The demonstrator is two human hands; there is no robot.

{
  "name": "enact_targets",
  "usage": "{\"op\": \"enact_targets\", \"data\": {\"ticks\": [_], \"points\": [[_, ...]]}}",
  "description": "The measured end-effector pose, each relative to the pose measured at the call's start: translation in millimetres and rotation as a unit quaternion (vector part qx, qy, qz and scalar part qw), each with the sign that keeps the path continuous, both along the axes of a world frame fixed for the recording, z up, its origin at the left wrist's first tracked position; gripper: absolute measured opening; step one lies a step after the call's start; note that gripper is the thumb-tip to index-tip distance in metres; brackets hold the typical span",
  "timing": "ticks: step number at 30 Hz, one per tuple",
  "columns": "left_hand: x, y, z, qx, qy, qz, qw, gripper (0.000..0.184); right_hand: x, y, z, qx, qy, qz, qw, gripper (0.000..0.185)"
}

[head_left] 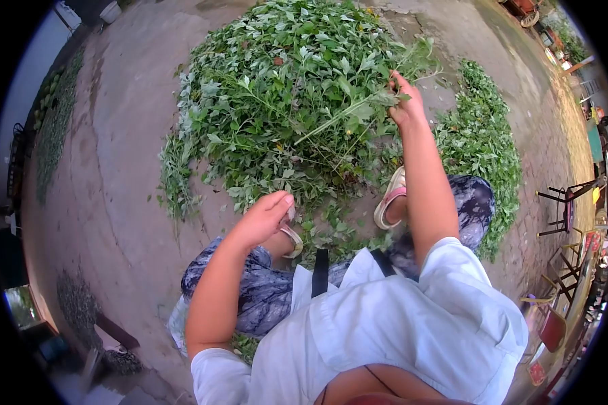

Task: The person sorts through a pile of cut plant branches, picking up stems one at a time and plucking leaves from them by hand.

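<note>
A big heap of cut leafy green plants [284, 88] lies on the ground in front of me. My right hand [407, 101] is at the heap's right side, its fingers closed on a leafy stem [348, 116]. The stem's bare pale end points down and left across the heap, and leaves spread beyond my fingers. My left hand [265, 214] hovers by the near edge of the heap, above my left foot. Its fingers curl under with the thumb along them, and whatever they may hold is hidden.
A second pile of leafy stems [483, 128] runs along my right. My sandal [390, 197] stands between the piles. Folding chairs [562, 202] line the far right. More greenery [55, 121] lies along the left wall, and a dark heap [78, 304] sits at lower left.
</note>
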State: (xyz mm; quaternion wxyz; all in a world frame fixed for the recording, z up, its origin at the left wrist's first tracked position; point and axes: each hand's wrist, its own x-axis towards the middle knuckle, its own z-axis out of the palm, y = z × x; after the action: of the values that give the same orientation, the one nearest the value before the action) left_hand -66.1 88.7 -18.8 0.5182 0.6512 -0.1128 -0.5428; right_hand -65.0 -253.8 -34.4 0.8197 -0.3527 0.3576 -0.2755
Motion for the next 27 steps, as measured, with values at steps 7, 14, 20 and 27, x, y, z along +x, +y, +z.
{"op": "enact_targets", "data": {"ticks": [7, 14, 20, 27], "points": [[-19, 201, 25, 0.313, -0.532, 0.293, 0.730, 0.029, -17, -16, 2, -0.061, -0.011, 0.053, 0.997, 0.020], [-208, 414, -96, 0.687, -0.002, -0.118, 0.717, 0.046, -5, 31, -14, -0.148, 0.118, 0.303, 0.934, 0.024], [-120, 355, -60, 0.658, -0.375, 0.071, 0.649, 0.028, 21, 102, -122, -0.342, 0.122, 0.440, 0.822, 0.031], [20, 60, 55, 0.305, -0.539, 0.074, 0.782, 0.023, 46, 171, -182, -0.559, 0.304, 0.409, 0.654, 0.027]]}}
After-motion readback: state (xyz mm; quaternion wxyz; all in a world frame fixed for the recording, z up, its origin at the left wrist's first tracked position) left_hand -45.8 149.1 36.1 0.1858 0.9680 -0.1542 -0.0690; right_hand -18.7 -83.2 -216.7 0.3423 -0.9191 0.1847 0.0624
